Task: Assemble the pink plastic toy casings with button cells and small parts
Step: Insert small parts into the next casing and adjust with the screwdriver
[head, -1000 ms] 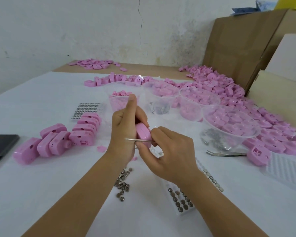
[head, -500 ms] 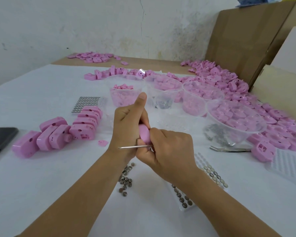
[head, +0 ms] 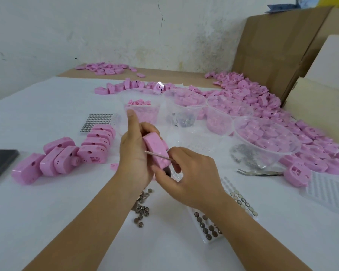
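Left hand (head: 134, 157) clamped round pink casing (head: 156, 151), held above table, thumb raised. Casing long axis tilts from upper left down to lower right, toward right hand (head: 192, 175). Right hand pinched shut on thin metal tool (head: 158, 155); tool lies across casing's near face, tip pointing left. Working point sits between both hands. Loose button cells (head: 142, 210) on table below wrists; open room there. Bowls (head: 266, 133) crowd right side.

Left hand (head: 137, 153) grip closed, thumb raised; right hand (head: 194, 177) pinching.
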`<action>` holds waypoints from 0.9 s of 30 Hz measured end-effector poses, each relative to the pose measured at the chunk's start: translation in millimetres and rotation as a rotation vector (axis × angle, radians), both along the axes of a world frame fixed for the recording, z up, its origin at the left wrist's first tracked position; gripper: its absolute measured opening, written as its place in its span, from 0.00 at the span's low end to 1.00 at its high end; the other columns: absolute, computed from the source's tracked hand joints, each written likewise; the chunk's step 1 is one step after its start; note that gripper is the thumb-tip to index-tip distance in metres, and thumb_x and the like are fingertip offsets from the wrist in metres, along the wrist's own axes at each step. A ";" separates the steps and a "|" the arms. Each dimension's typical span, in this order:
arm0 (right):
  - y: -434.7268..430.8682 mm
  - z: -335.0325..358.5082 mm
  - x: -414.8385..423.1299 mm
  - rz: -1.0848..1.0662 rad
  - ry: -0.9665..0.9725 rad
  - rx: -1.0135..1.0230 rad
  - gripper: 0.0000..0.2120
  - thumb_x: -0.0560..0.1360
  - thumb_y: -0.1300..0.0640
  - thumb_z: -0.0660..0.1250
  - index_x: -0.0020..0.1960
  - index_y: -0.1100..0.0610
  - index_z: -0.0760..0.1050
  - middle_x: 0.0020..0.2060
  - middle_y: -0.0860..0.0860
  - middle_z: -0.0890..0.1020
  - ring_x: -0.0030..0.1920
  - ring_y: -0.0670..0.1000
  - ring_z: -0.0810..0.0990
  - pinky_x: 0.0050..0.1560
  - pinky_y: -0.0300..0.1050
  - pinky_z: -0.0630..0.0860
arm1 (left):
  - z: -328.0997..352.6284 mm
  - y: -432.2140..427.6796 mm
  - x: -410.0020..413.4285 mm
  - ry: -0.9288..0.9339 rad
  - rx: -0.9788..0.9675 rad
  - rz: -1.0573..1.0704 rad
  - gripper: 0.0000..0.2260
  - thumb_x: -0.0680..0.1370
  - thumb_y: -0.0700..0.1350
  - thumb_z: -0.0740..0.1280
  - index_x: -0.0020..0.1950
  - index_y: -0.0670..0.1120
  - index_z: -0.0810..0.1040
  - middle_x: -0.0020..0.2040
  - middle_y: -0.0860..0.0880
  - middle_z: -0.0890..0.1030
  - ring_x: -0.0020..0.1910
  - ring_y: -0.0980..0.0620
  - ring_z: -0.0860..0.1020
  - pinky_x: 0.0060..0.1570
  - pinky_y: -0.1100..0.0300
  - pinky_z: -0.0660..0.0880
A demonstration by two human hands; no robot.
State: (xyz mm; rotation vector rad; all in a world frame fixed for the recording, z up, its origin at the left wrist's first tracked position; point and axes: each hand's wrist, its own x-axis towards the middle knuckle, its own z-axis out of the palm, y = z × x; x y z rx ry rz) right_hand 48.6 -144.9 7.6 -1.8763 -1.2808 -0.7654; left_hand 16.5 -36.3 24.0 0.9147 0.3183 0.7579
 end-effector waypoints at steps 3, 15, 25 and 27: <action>0.3 0.9 0.0 0.019 -0.001 0.062 0.12 0.66 0.50 0.63 0.33 0.50 0.60 0.26 0.40 0.59 0.26 0.45 0.57 0.27 0.30 0.53 | 1.0 -1.2 0.3 0.068 0.248 0.104 0.29 0.79 0.61 0.54 0.21 0.50 0.74 0.24 0.53 0.74 0.23 0.57 0.73 0.29 0.62 0.70; 4.2 -4.5 -15.0 0.079 0.156 0.020 0.16 0.65 0.51 0.61 0.25 0.58 0.62 0.18 0.50 0.64 0.22 0.54 0.61 0.23 0.42 0.61 | 4.8 0.8 -2.0 0.043 0.452 0.176 0.30 0.81 0.50 0.57 0.19 0.41 0.66 0.16 0.51 0.65 0.17 0.58 0.64 0.21 0.69 0.63; -3.9 11.9 10.1 0.224 0.720 0.121 0.04 0.73 0.55 0.67 0.42 0.48 0.74 0.31 0.36 0.78 0.21 0.41 0.67 0.25 0.28 0.62 | -1.5 3.5 -1.8 0.180 0.836 0.336 0.24 0.80 0.54 0.59 0.32 0.37 0.72 0.24 0.54 0.68 0.24 0.59 0.66 0.26 0.69 0.62; -8.4 14.2 18.5 0.259 0.774 0.127 0.11 0.73 0.59 0.68 0.50 0.44 0.74 0.36 0.36 0.80 0.21 0.42 0.65 0.26 0.30 0.64 | -3.0 4.8 -1.1 0.255 0.909 0.340 0.20 0.79 0.50 0.61 0.36 0.35 0.73 0.23 0.55 0.67 0.24 0.59 0.66 0.25 0.69 0.61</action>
